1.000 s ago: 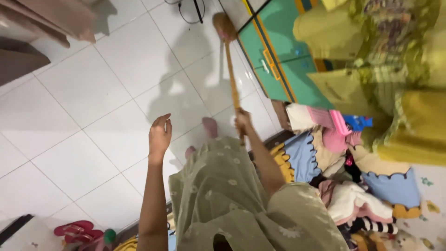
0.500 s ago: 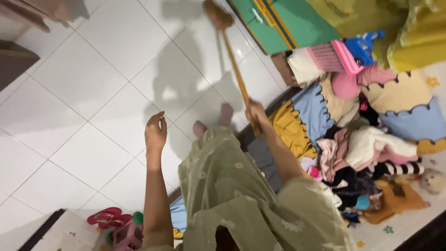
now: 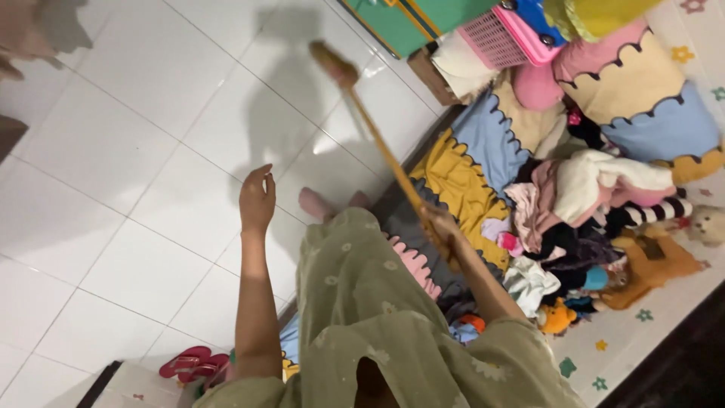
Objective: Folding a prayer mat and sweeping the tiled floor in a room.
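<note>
Glossy white tiled floor (image 3: pixel 151 151) across the left; green cabinet (image 3: pixel 408 19) at top centre; hard shadows.

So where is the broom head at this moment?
In the head view the broom head is upper centre, over the white tiled floor, just left of the green cabinet; its stick runs down to the right hand.
</note>
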